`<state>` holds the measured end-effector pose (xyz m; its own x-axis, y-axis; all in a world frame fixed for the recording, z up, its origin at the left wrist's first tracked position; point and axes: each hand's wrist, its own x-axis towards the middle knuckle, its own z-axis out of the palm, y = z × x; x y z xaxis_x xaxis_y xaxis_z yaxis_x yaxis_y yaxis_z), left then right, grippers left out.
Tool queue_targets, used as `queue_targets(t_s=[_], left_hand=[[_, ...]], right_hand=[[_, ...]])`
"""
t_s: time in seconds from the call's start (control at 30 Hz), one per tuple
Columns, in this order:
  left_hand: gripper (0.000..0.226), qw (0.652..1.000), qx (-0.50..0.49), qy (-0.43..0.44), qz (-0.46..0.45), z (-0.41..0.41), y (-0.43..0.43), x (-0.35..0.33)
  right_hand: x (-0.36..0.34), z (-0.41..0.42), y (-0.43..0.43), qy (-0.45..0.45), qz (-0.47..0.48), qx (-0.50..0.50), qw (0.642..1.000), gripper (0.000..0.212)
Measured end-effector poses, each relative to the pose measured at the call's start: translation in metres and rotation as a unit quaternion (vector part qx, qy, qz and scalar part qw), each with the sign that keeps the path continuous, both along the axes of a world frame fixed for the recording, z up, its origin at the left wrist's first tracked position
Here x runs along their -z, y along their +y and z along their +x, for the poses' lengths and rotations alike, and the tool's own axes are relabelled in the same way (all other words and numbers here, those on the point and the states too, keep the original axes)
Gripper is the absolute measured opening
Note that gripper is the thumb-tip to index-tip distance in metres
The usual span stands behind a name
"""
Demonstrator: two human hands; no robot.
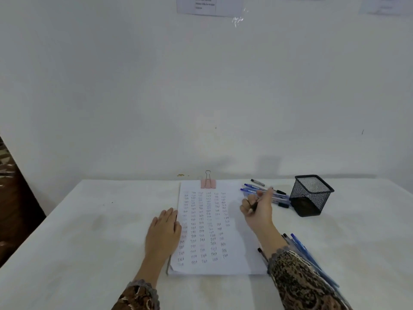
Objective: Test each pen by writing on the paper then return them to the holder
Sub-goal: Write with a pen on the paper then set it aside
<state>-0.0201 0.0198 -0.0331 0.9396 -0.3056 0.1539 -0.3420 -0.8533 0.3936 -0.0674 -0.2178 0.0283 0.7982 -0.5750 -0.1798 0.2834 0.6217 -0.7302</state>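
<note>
A square black wire-mesh holder (pixel 310 195) stands upright on the white tabletop (pixel 89 231), and its open mouth shows only its own mesh walls. Just left of it lies a loose cluster of slim blue and black capped pens (pixel 251 190); a second bundle of pens (pixel 304 247) lies by the patterned right sleeve. The right hand (pixel 257 210) curls round a dark pen (pixel 254 206) over the paper's right edge. The left hand (pixel 164 231) lies flat, fingers straight, on the left edge of the paper (pixel 234 253), whose handwritten rows sit under a pink binder clip (pixel 208 183).
</note>
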Motion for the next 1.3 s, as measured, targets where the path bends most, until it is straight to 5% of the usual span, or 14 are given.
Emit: queue_targets(t_s=[0.13, 0.3, 0.47, 0.53, 0.63, 0.7, 0.8, 1.0, 1.1, 1.3], left_hand=[[0.048, 1.0, 0.003, 0.001, -0.004, 0.001, 0.0, 0.001], [0.048, 1.0, 0.004, 0.002, 0.0, 0.001, -0.001, 0.001], [0.048, 1.0, 0.003, 0.003, 0.0, 0.002, 0.0, 0.001], [0.048, 1.0, 0.004, 0.006, 0.001, 0.003, -0.001, 0.002], [0.048, 1.0, 0.004, 0.006, 0.0, 0.003, -0.001, 0.002], [0.048, 1.0, 0.003, 0.005, -0.004, 0.002, -0.001, 0.002], [0.047, 1.0, 0.003, 0.003, 0.001, 0.002, -0.001, 0.001], [0.048, 1.0, 0.001, 0.006, -0.001, 0.001, -0.001, 0.0], [0.048, 1.0, 0.002, 0.01, 0.001, 0.001, -0.001, 0.0], [0.048, 1.0, 0.0, 0.006, 0.004, 0.001, -0.001, 0.0]], right_hand=[[-0.007, -0.005, 0.013, -0.024, 0.018, 0.034, 0.999, 0.026], [-0.012, -0.015, 0.022, -0.003, 0.016, 0.115, 0.993, 0.024], [-0.011, -0.029, 0.023, 0.09, -0.18, 0.185, 0.962, 0.028], [-0.015, -0.045, 0.011, 0.175, -0.382, 0.157, 0.894, 0.024], [-0.013, -0.072, -0.014, 0.361, -0.613, 0.025, 0.702, 0.019], [-0.006, -0.088, -0.024, 0.467, -0.652, -0.029, 0.597, 0.023], [0.0, -0.109, -0.025, 0.528, -0.652, -0.069, 0.539, 0.029], [-0.008, -0.131, -0.035, 0.528, -0.63, -0.085, 0.563, 0.022], [-0.016, -0.136, -0.039, 0.533, -0.633, -0.122, 0.548, 0.02], [-0.057, -0.097, -0.061, 0.453, -0.643, -0.129, 0.604, 0.01]])
